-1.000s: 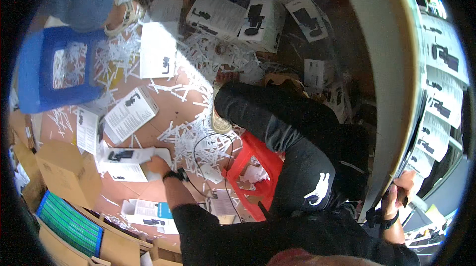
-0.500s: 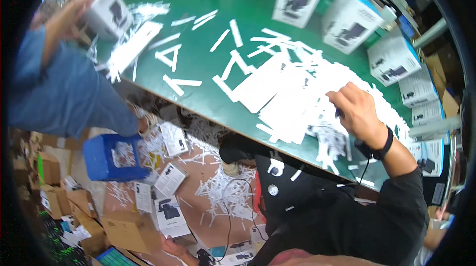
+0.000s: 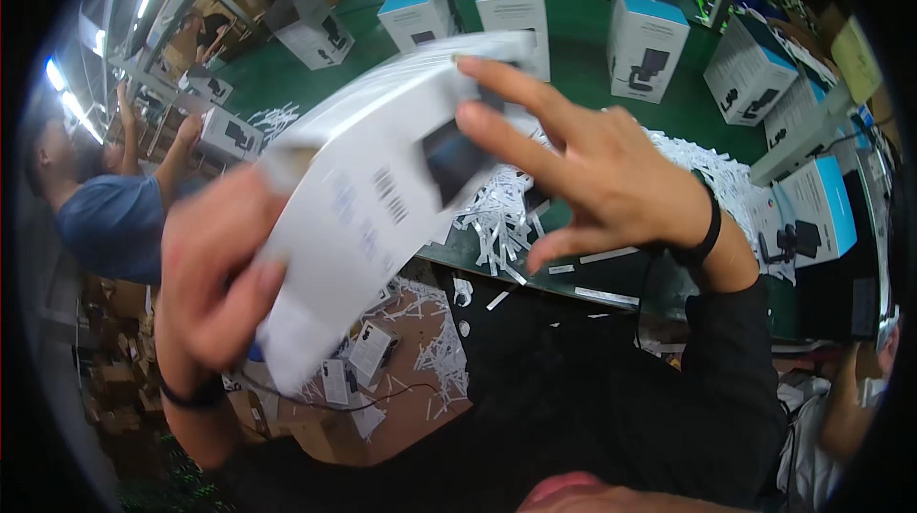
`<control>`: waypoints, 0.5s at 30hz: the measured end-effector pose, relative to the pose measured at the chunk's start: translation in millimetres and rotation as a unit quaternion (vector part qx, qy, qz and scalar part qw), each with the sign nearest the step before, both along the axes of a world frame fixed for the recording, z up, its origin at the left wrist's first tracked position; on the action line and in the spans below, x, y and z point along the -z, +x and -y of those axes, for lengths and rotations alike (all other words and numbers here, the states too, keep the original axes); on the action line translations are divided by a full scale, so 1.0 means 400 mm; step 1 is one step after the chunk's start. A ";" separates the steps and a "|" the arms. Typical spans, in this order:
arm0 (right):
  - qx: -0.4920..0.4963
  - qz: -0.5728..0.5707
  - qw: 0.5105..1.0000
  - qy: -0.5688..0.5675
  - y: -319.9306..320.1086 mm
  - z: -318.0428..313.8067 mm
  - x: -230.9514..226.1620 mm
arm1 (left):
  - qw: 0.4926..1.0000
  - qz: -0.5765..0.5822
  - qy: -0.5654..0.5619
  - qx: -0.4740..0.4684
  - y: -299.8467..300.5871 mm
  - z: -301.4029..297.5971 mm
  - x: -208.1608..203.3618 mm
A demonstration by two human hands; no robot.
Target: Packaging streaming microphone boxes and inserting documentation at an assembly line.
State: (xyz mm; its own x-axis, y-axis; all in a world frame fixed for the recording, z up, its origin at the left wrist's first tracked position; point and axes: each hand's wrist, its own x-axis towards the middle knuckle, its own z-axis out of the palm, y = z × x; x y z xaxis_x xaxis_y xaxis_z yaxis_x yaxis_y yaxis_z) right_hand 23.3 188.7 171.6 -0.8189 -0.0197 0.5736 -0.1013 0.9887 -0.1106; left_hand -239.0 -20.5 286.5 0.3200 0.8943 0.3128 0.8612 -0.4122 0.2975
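A white carton box (image 3: 349,217) is held up and tilted in front of me, over the table's near edge. It has a barcode and a dark product picture, and is partly smeared by motion. My left hand (image 3: 224,260) grips its lower left end, near what looks like a raised flap. At its right end my right hand (image 3: 611,169) is spread, with two fingertips at the box's side and the thumb apart. White paper strips (image 3: 501,217) lie heaped on the green table (image 3: 583,45) behind and below the box, partly hidden by it.
White boxes with blue tops (image 3: 650,45) stand along the table's far and right sides. At the left a co-worker in a blue shirt (image 3: 119,222) reaches toward another box (image 3: 229,131). On the floor lie paper shreds (image 3: 444,346) and boxes (image 3: 373,351); a metal post (image 3: 802,145) rises at right.
My left hand has come up from low near the floor boxes with a white box. My right hand has left the paper heap and spread beside the box. My view has tilted up.
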 end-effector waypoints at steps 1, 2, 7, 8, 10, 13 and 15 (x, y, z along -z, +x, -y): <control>0.023 0.031 0.999 -0.028 0.023 -0.024 -0.008 | 0.998 -0.020 -0.031 0.043 0.009 -0.077 -0.022; 0.035 0.053 0.998 -0.004 0.052 -0.038 -0.039 | 0.994 -0.057 -0.052 0.076 0.033 -0.144 -0.043; 0.152 0.043 0.983 -0.095 0.230 -0.051 -0.040 | 0.954 -0.097 -0.149 0.240 0.127 -0.462 -0.001; 0.173 0.031 0.979 -0.103 0.256 -0.045 0.005 | 0.938 -0.123 -0.131 0.297 0.180 -0.504 0.004; 0.188 0.045 0.975 -0.108 0.299 -0.027 0.054 | 0.926 -0.131 -0.176 0.309 0.260 -0.539 0.031; 0.133 0.089 0.924 -0.347 0.374 -0.074 0.096 | 0.894 -0.208 -0.174 0.358 0.357 -0.534 0.033; 0.085 0.149 0.826 -0.538 0.402 -0.161 0.127 | 0.896 -0.227 -0.132 0.358 0.385 -0.515 0.005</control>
